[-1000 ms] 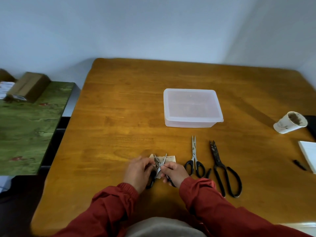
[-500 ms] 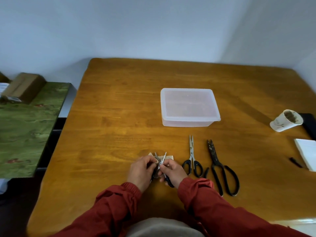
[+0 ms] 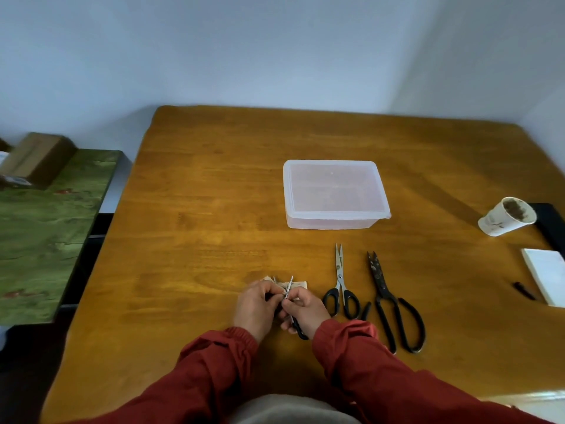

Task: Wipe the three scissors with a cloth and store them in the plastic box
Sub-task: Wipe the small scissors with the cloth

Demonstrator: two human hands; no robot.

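Your left hand (image 3: 256, 307) and right hand (image 3: 305, 310) meet close to the near edge of the tabletop (image 3: 198, 240), both gripping the small scissors (image 3: 289, 289). Your right hand is curled round the black handle, which pokes out below your wrist, while your left fingers pinch in at the blades, which point up and away from you. The beige cloth (image 3: 301, 284) shows just past your knuckles; whether any of it sits between your left fingers and the steel cannot be told. Just to the right lie the medium scissors (image 3: 340, 280), then the large black scissors (image 3: 394, 304), both flat with tips pointing to the far edge. The plastic box (image 3: 334, 194) stands beyond them near the middle, its lid on. By the right edge are a tipped paper cup (image 3: 506, 217) and a white pad (image 3: 547, 276).
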